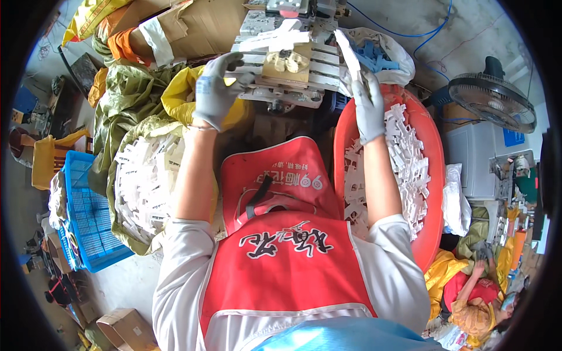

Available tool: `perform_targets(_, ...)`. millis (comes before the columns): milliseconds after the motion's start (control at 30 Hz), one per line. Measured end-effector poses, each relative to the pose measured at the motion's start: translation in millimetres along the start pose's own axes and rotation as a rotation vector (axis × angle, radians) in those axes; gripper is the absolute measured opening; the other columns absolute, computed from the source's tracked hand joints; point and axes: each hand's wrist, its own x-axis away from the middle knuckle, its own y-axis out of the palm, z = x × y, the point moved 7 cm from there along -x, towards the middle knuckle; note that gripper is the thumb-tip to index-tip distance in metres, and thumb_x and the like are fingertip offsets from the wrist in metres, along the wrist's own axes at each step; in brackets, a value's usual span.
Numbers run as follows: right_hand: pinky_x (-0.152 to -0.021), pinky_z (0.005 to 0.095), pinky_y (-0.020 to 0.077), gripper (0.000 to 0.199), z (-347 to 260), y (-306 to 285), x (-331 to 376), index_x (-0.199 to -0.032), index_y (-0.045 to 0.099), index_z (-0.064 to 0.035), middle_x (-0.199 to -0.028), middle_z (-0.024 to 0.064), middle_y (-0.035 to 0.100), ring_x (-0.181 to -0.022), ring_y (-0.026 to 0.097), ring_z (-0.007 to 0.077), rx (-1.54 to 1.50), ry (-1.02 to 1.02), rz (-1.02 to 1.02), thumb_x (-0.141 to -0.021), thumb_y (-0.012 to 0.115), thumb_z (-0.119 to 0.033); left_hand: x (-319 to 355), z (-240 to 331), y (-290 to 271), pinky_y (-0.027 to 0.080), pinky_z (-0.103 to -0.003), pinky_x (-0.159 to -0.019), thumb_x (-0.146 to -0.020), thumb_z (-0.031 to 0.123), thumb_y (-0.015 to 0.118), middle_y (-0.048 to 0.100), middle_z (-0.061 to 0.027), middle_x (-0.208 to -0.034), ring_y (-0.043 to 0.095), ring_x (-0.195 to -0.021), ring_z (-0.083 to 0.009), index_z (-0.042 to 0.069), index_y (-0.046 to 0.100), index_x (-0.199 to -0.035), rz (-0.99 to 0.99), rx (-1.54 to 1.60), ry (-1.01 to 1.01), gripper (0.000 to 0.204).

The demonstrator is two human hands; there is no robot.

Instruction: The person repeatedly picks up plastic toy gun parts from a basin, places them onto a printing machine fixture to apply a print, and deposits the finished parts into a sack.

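Grey-gloved left hand (214,89), fingers spread, at left edge of slatted pale bench (325,68), grey-gloved right hand (368,106) pinching long white strip (348,54), bench's right.

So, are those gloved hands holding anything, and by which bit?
The right hand holds a long white plastic part by its lower end, nearest the person. The left hand looks open, with nothing clearly held in it.
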Motion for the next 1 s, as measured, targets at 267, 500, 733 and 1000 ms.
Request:
perform_targets(267,-0.088,0.0245,0.0424,0.031,0.3,10.7,7.7,-0.123,0.050,-0.0018,-0.119,0.0056,0.054,-0.100,0.054,0.0111,-0.052,-0.015,0.137,-0.093,0.053,-0.013,-56.9,-49.5,14.4,0.042,-0.039,-0.095,-0.075,0.026,0.072,0.056,-0.0163,-0.120,0.051,-0.113,-0.0335,0.008,0.054,-0.122,-0.145,-0.105,0.035,0.054)
perform_targets(500,-0.082,0.0215,0.0440,0.038,-5.5,-12.9,27.3,-0.129,0.047,-0.0024,-0.119,0.0023,0.055,-0.095,0.055,0.0085,0.082,0.080,0.087,-0.093,0.053,-0.011,-90.6,-61.8,69.8,0.046,-0.037,-0.089,-0.080,0.028,0.067,0.060,-0.0172,-0.115,0.056,-0.106,-0.0351,0.012,0.055,-0.121,-0.352,-0.103,0.105,0.046)
perform_targets(733,-0.088,0.0254,0.0428,0.038,-8.5,-8.6,15.3,-0.129,0.047,-0.0029,-0.117,0.0044,0.056,-0.104,0.053,0.0120,0.156,-0.022,0.079,-0.092,0.054,-0.011,-108.6,-71.0,46.4,0.049,-0.039,-0.080,-0.088,0.031,0.055,0.065,-0.0122,-0.102,0.061,-0.093,-0.0318,0.017,0.064,-0.109,-0.102,-0.215,0.048,0.027)
perform_targets(1000,-0.086,0.0388,0.0466,0.040,-58.7,78.8,-15.0,-0.118,0.055,-0.0103,-0.109,0.0141,0.058,-0.098,0.057,0.0332,0.767,-0.507,-0.248,-0.079,0.063,-0.008,-36.5,-88.9,-42.7,0.051,-0.035,-0.076,-0.085,0.020,0.061,0.066,-0.0134,-0.098,0.064,-0.088,-0.0304,0.014,0.065,-0.108,0.089,-0.235,-0.141,0.025)
